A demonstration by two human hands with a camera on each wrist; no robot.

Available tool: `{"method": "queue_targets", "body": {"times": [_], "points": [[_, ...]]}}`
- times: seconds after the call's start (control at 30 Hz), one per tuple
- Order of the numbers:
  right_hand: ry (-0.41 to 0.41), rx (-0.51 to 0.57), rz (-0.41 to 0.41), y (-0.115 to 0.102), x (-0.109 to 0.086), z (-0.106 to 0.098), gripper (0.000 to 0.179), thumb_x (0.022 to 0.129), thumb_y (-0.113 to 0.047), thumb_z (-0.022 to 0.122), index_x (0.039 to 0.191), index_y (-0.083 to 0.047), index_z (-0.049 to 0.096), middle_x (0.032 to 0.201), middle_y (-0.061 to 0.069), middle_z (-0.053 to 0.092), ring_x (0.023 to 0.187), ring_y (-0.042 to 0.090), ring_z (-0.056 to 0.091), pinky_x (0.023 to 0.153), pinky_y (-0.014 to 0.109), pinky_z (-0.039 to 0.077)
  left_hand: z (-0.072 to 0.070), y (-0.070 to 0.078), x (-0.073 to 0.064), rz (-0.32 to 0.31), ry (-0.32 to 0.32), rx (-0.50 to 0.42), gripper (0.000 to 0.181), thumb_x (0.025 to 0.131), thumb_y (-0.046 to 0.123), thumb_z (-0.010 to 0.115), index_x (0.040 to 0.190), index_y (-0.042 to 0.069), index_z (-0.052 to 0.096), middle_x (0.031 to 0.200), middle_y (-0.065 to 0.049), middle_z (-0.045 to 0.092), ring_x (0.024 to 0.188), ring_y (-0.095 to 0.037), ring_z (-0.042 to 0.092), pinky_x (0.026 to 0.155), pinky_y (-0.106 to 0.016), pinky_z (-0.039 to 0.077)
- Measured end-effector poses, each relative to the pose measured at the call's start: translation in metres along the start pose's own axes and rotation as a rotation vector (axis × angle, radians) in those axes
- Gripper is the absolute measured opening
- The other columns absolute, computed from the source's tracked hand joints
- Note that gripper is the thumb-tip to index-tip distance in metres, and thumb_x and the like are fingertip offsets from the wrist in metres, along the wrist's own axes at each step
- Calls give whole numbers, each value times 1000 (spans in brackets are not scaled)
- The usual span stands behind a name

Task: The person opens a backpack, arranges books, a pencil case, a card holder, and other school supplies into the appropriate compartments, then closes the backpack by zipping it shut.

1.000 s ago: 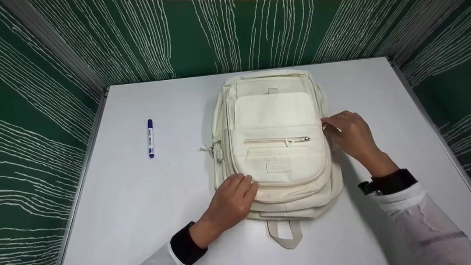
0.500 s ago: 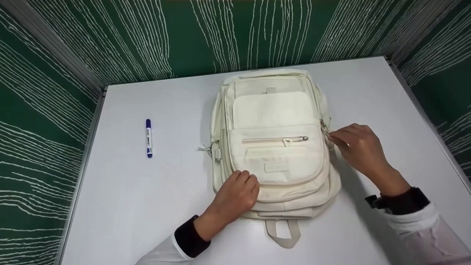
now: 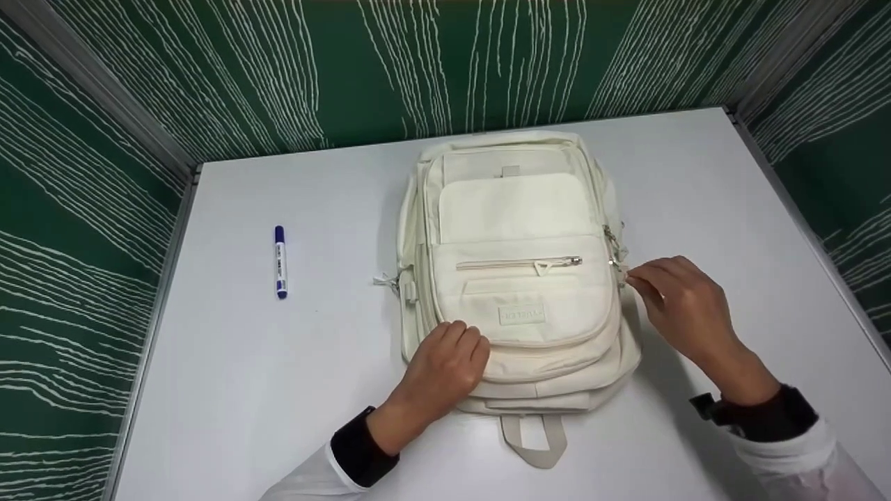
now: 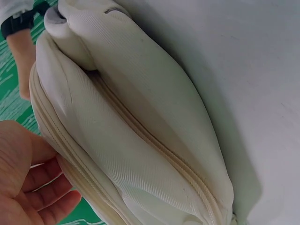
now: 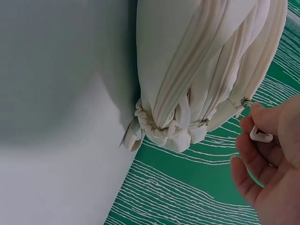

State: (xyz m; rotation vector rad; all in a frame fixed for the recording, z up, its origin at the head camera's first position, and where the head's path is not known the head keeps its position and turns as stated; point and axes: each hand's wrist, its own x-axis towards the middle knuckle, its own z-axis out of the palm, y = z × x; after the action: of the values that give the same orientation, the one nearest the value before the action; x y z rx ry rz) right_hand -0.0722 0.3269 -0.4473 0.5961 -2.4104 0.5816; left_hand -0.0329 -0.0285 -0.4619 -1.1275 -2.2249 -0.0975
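A cream backpack [image 3: 515,209] lies front side up on the white table, its top loop [image 3: 536,452] toward the person. At the bag's lower left corner, the left hand [image 3: 449,362] grips the edge of the front compartment; in the left wrist view its thumb lies against the zipper seam [image 4: 77,154]. The right hand [image 3: 679,303] is at the bag's right side and pinches a zipper pull [image 5: 260,135] between thumb and forefinger. The metal slider [image 5: 245,101] shows just beyond those fingertips, on the front compartment's zipper. A second slider [image 5: 203,123] sits lower down the side.
A blue and white marker [image 3: 280,262] lies on the table [image 3: 334,362] left of the backpack. Another zipper pull [image 3: 385,280] sticks out at the bag's left side. Green panels [image 3: 376,69] with white wavy lines rise behind the table and on both sides.
The right hand has moved down the bag's right edge toward the person, drawing the zipper pull along. The left hand keeps its grip at the lower left corner.
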Motion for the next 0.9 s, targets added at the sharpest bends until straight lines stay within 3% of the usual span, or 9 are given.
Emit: {"method": "queue_targets", "body": {"times": [0.33,0.9], "points": [[9,-29,25,-16,-22,-8,26,72,11,88,92,-1,77,89,9,72,80,26,63,59,34,46,0,0,1,-17,36,-29,25,99,-7,50,85,4,67,80,-6,62,78,-21,59,73,-29,50],[-5,21,96,-63,-53,-13,27,70,10,90,89,-5,77,88,3,71,80,19,63,62,27,48,-1,2,-2,-25,83,-42,29,103,-8,49,89,3,72,87,-8,67,82,-21,61,76,-29,53]]}}
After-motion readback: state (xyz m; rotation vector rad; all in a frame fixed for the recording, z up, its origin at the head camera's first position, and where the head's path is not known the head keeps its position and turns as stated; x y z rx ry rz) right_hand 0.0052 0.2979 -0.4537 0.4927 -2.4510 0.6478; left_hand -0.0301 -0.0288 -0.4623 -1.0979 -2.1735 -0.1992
